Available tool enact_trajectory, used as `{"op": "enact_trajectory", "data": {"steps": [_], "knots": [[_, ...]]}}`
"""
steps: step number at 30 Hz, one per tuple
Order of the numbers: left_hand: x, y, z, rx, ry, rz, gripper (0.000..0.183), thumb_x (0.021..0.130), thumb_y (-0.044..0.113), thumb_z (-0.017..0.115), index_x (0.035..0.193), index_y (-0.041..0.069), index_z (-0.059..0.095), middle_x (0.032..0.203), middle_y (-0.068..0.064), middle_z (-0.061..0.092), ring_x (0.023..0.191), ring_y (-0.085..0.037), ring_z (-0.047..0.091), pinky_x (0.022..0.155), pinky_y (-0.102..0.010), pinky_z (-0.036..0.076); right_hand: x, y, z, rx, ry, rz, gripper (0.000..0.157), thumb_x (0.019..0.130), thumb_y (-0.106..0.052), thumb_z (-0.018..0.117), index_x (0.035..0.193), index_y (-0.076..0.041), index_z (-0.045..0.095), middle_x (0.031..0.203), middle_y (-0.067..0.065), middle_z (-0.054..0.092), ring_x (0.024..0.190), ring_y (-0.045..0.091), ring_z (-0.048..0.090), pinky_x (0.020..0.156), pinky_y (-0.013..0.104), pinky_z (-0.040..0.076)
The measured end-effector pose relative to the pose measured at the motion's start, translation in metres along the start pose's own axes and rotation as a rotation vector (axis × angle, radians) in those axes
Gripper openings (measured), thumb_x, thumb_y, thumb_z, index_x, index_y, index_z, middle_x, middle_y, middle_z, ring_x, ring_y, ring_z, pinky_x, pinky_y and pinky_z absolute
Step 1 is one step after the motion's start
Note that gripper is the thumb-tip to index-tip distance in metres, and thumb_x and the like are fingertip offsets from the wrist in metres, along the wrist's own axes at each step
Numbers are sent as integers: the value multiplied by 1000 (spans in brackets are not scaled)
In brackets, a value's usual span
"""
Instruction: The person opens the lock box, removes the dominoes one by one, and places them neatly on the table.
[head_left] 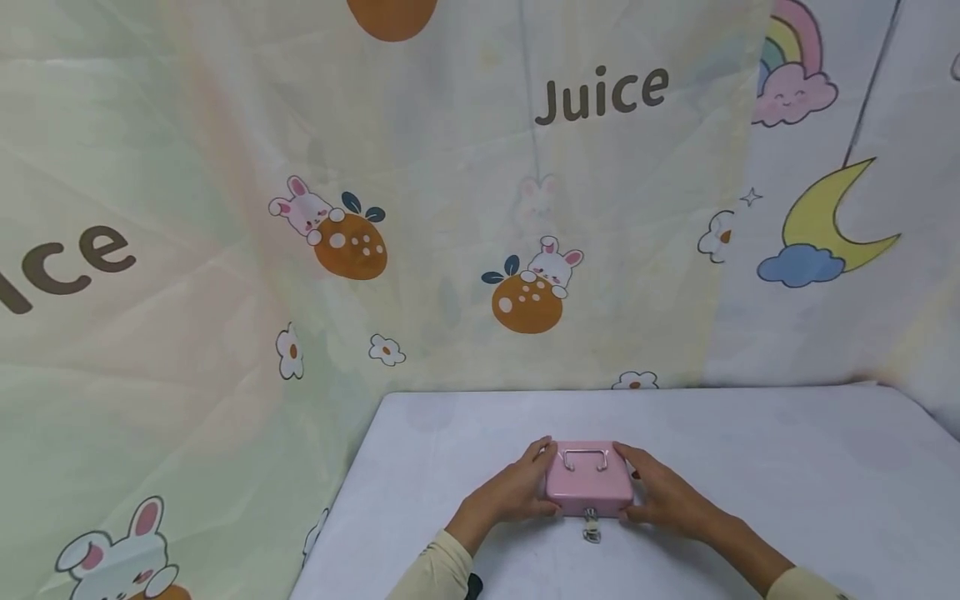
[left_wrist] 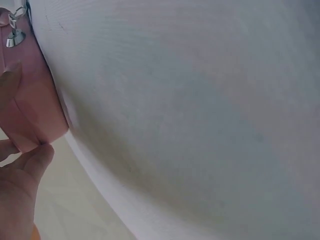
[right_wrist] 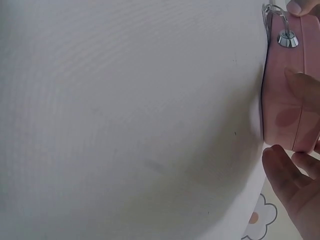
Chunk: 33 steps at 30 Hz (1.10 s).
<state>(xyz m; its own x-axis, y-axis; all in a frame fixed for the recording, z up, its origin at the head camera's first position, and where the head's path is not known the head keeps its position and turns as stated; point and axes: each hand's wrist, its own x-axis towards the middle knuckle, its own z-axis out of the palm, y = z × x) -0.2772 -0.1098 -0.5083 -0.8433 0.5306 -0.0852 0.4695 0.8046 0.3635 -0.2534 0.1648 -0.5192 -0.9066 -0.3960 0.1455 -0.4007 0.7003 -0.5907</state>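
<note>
A small pink metal cash box (head_left: 588, 482) sits on the white table, its silver carry handle (head_left: 585, 454) on the lid. From the lock (right_wrist: 287, 39) on its front hang keys (head_left: 592, 530) on a ring. My left hand (head_left: 513, 490) grips the box's left side, thumb at the front corner and fingers along the side towards the back. On the right side my right hand (head_left: 667, 496) holds it the same way, thumb at the front. In the right wrist view, the right fingertips (right_wrist: 275, 155) are right at the box's end. The lid is down.
The table (head_left: 750, 442) is covered in plain white and has rounded back corners. Behind it and to the left hangs a cloth backdrop (head_left: 450, 150) printed with rabbits, oranges and flowers. A small dark object (head_left: 474, 586) shows beside the left sleeve.
</note>
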Motion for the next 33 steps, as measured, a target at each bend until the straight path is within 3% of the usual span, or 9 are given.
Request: {"op": "enact_trajectory", "data": {"steps": [10,18,33], "knots": [[-1,-1,2,4,9,19,100,84,37,81,161,15,21,169,-4,14,150,-18,30,117,-34,36,-1,2,0,-10,-14,18,104,70,-29,92,153,-3,35,151,16,47,111,18,61,94,40,55],[-2,0,3,-17,19,36,98,86,38,78,161,13,20,168,-9,13,150,-19,31,117,-35,36,-3,2,-2,-6,-5,-6,101,73,-31,89,153,-3,35,150,15,48,109,19,62,91,37,55],[-3,0,2,31,31,50,87,93,39,70,160,12,22,168,-9,15,150,-16,30,118,-32,34,-3,-2,-6,-12,-33,28,96,79,-37,84,154,-5,35,150,16,48,113,20,60,97,47,53]]}}
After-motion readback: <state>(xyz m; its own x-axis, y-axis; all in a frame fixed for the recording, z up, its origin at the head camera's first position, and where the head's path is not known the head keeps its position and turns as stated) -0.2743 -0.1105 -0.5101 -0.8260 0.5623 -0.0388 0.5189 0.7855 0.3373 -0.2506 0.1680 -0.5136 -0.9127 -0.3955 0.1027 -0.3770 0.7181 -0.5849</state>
